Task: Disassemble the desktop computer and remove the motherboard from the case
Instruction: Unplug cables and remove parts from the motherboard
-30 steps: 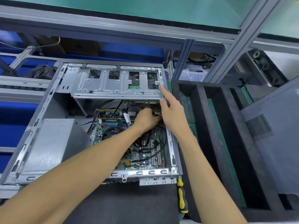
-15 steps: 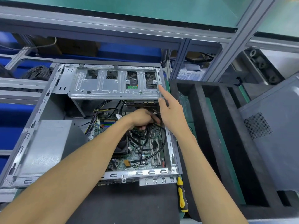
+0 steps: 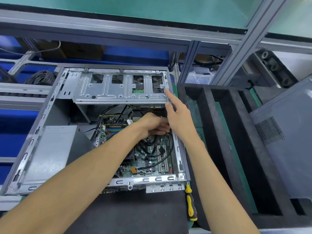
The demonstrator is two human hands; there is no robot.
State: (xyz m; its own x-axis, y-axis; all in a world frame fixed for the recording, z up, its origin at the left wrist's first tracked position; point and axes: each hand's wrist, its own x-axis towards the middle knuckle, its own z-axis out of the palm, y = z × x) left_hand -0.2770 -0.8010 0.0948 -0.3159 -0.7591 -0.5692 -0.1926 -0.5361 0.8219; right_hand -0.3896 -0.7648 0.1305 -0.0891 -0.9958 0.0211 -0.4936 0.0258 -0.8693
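The open desktop case (image 3: 179,149) lies on its side with the green motherboard (image 3: 152,160) in its bottom. My left hand (image 3: 150,125) reaches inside just below the drive cage (image 3: 108,93). Its fingers curl round black cables (image 3: 162,162) that loop over the board, and the fingertips are partly hidden behind my right hand. My right hand (image 3: 180,119) rests on the cage's right end, index finger straight along its corner and thumb against its lower edge.
A grey power supply (image 3: 50,149) fills the case's left half. A yellow-and-black screwdriver (image 3: 190,203) lies by the case's near right corner. A black foam tray (image 3: 219,132) and a grey side panel (image 3: 287,141) stand to the right. Shelf rails run overhead.
My left hand has shifted slightly among the black cables, and more of the cable loop shows over the board. My right hand keeps its place on the cage corner.
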